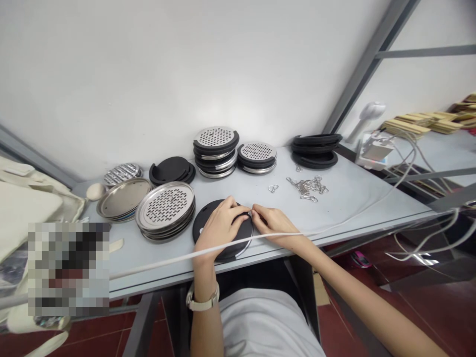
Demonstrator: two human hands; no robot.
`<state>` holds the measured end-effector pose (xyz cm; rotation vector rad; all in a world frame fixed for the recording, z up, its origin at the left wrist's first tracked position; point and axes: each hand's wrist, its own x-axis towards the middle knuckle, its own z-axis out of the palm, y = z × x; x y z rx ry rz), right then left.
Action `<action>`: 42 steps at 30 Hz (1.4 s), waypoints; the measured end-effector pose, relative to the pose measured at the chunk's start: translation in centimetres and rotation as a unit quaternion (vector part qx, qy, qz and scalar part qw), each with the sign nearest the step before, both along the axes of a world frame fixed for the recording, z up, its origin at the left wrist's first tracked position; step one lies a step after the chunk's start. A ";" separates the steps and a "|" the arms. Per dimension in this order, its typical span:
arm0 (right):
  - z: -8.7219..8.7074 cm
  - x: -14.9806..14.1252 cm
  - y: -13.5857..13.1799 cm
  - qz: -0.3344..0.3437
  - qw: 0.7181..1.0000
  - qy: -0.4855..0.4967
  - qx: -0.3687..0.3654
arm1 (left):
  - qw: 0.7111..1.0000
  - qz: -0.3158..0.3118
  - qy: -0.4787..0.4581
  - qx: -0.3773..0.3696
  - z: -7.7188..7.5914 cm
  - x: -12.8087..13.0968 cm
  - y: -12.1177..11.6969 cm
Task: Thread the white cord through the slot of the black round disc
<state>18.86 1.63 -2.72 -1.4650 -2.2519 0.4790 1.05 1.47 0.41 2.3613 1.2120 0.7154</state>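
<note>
We see a long grey bench [345, 198] running along a white wall, and our two hands meet close to its near edge, right in front of us. Under them lies a round black disc [208, 218], flat on the bench, with a thin shiny rim peeping out at its near side. It is round, so it has no long way to point. Our left hand [219, 225] lies spread on top of the disc and covers much of it. Our right hand [273, 221] comes in from the right and pinches something tiny at the right edge of the disc, where both sets of fingertips touch. So the hands are together, the left pressing the disc and the right closed on the little bit. We cannot tell what the bit is, because the fingers hide it. A white cable [156, 265] runs across both wrists and hides a strip of them. To the left sits a stack of metal plates with slots [165, 206]. Farther away stand stacks of black and metal lids [215, 148]. To the far right of our hands lies a small heap of wire clips [308, 187], nearer the right hand.
</note>
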 end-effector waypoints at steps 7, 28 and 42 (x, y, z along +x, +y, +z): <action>0.1 -0.1 0.0 -0.013 1.000 0.013 -0.003 | 1.000 0.019 -0.016 -0.004 -0.2 -0.1 0.1; -0.2 0.2 0.1 -0.001 0.998 0.068 -0.015 | 0.999 -0.014 -0.014 -0.032 0.1 0.1 -0.1; -0.3 -0.1 0.3 -0.032 0.993 0.076 0.079 | 0.999 -0.011 -0.019 -0.027 0.0 0.2 0.0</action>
